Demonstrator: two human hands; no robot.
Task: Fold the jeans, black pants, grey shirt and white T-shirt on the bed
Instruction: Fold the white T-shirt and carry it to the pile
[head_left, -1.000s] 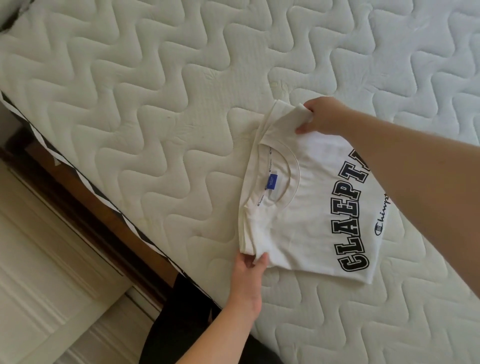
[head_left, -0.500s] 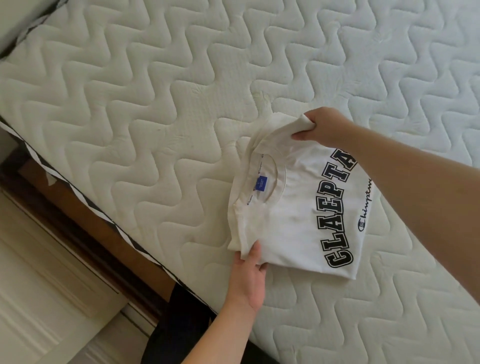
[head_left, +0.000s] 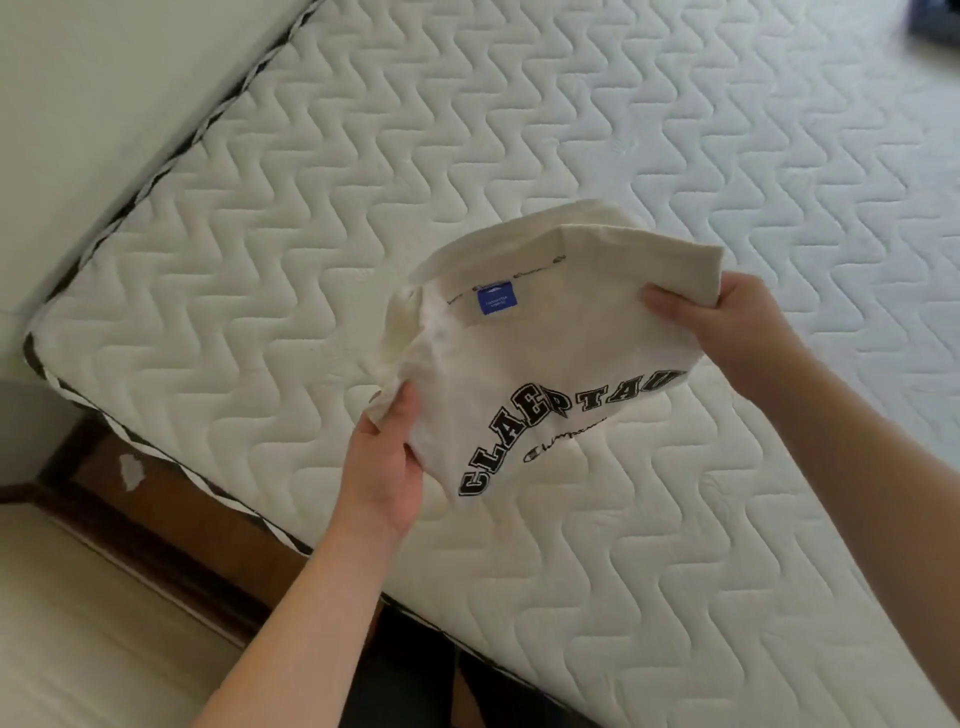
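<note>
The white T-shirt (head_left: 540, 358), folded into a small bundle with black arched letters and a blue neck label, hangs in the air just above the mattress. My left hand (head_left: 387, 467) grips its near left corner from below. My right hand (head_left: 717, 322) pinches its far right edge. The shirt sags between the two hands. A dark garment (head_left: 935, 21) shows at the top right corner of the bed; which one it is I cannot tell. The other clothes are out of view.
The quilted white mattress (head_left: 519, 130) fills most of the view, with its corner at the left. A brown bed frame (head_left: 171, 509) runs below its near edge. Pale floor (head_left: 78, 623) lies at the lower left, and a white wall (head_left: 104, 78) at the upper left.
Both hands have lifted the folded T-shirt off the mattress; before, it lay flat under them. The view has swung, so the bed corner and the wall now show.
</note>
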